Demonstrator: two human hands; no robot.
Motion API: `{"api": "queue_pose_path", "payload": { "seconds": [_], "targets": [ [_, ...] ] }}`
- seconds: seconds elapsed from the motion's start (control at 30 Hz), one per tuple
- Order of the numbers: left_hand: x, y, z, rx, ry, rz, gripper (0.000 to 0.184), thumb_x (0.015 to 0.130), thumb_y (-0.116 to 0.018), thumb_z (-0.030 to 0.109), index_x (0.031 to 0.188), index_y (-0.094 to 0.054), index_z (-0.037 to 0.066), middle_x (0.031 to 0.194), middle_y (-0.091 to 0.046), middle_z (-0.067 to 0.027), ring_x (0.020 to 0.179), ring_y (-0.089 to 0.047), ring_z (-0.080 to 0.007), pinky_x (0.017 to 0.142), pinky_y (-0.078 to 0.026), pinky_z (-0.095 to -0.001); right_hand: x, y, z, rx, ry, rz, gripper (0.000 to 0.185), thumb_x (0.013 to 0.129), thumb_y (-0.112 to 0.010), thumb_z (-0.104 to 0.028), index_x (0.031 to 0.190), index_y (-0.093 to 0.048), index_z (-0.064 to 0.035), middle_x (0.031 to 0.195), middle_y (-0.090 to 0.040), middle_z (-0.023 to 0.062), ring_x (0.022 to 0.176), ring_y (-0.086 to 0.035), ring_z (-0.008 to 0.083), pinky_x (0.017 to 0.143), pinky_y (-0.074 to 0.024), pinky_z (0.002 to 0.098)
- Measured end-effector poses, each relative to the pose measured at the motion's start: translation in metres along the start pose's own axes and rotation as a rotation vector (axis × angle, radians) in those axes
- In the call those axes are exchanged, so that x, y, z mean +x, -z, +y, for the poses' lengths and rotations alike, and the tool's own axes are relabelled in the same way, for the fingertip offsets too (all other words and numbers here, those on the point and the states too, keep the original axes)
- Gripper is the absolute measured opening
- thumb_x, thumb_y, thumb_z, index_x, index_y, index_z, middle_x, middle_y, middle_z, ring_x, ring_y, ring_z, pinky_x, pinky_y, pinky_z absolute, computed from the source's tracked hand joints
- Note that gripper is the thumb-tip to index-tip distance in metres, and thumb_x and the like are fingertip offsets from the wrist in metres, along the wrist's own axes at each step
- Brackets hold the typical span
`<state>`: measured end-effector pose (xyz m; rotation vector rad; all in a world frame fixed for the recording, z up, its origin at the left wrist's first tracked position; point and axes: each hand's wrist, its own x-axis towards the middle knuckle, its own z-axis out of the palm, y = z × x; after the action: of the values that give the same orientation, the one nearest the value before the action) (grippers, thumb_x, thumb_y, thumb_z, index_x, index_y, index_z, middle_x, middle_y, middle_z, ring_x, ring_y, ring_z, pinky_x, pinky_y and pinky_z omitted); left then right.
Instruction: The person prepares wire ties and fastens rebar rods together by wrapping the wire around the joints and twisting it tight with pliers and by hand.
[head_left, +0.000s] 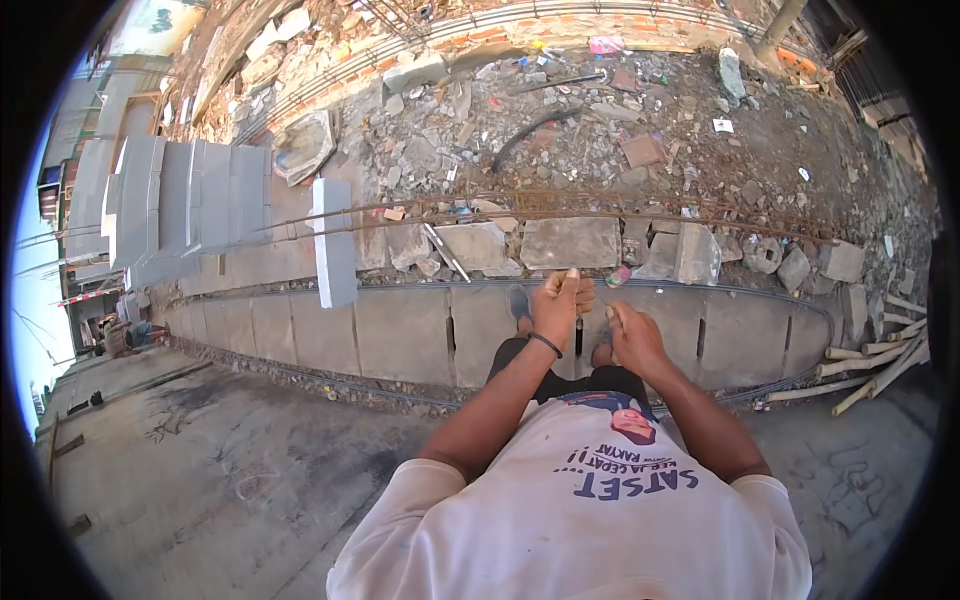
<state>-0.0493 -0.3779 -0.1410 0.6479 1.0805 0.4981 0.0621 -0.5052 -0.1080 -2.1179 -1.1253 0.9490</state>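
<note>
My left hand [565, 306], with a dark band at its wrist, is raised over the paved strip, its fingers curled and the thumb on top. A little to its right and lower is my right hand [636, 340], its thumb and fingers pinched together. The two hands are close but apart. Whatever either one holds is too small to make out. Below them are my shoes [520, 308] on the concrete slabs [480, 335], partly hidden by my hands and arms.
Grey blocks [228, 195] are stacked at the left, with one block [335, 243] nearer. Thin rusty bars [450, 215] run across stones beyond the slabs. Rubble [420, 150] covers the ground farther off. Bamboo poles [880, 372] lie at the right. People [125, 335] are at the far left.
</note>
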Motion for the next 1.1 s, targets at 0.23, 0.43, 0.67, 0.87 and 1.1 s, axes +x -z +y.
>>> {"api": "queue_pose_path", "payload": {
  "seconds": [0.23, 0.43, 0.67, 0.87, 1.1],
  "targets": [
    [0.194, 0.2, -0.054, 0.785, -0.057, 0.126, 0.034, 0.094, -0.065, 0.032, 0.103, -0.067, -0.001, 0.087, -0.071, -0.0099, 0.075, -0.067, -0.0179, 0.068, -0.051, -0.0288, 0.059, -0.069, 0.051, 0.018, -0.361, 0.08, 0.016, 0.1, -0.052, -0.016, 0.099, -0.057, -0.0001, 0.077, -0.059, 0.0228, 0.072, -0.06, 0.0383, 0.068, -0.0452, 0.0448],
    [0.367, 0.27, -0.002, 1.436, -0.346, 0.088, 0.033, 0.094, -0.059, 0.028, 0.111, -0.064, -0.001, 0.1, -0.068, -0.0255, 0.092, -0.066, -0.0435, 0.083, -0.051, -0.0496, 0.121, -0.162, 0.097, 0.056, -0.537, 0.058, 0.018, 0.1, -0.054, -0.018, 0.098, -0.058, -0.0006, 0.074, -0.06, 0.0226, 0.067, -0.059, 0.0395, 0.064, -0.0454, 0.0439],
    [0.538, 0.275, -0.051, 1.779, -0.798, -0.118, 0.041, 0.096, -0.057, 0.034, 0.123, -0.061, 0.004, 0.114, -0.066, -0.0207, 0.105, -0.063, -0.0381, 0.092, -0.05, -0.0485, 0.173, -0.246, 0.17, 0.122, -0.666, -0.079, 0.018, 0.1, -0.054, -0.018, 0.098, -0.059, -0.0009, 0.073, -0.057, 0.0229, 0.064, -0.056, 0.0347, 0.063, -0.0451, 0.0428],
    [0.6, 0.263, -0.072, 1.758, -0.278, -0.483, 0.051, 0.092, -0.061, 0.053, 0.114, -0.071, 0.008, 0.101, -0.069, -0.0218, 0.095, -0.067, -0.0343, 0.083, -0.051, -0.0433, 0.182, -0.284, 0.241, 0.167, -0.695, -0.116, 0.019, 0.1, -0.054, -0.017, 0.097, -0.059, 0.0002, 0.072, -0.057, 0.0215, 0.061, -0.055, 0.0325, 0.061, -0.0443, 0.0403],
    [0.6, 0.247, -0.084, 1.648, -0.255, -0.346, 0.057, 0.085, -0.061, 0.067, 0.097, -0.076, 0.013, 0.084, -0.071, -0.0161, 0.086, -0.068, -0.0348, 0.079, -0.051, -0.0467, 0.167, -0.296, 0.303, 0.236, -0.743, -0.096, 0.019, 0.101, -0.052, -0.018, 0.098, -0.059, 0.0001, 0.069, -0.05, 0.0095, 0.062, -0.044, 0.0158, 0.06, -0.0409, 0.0333]
  ]
}}
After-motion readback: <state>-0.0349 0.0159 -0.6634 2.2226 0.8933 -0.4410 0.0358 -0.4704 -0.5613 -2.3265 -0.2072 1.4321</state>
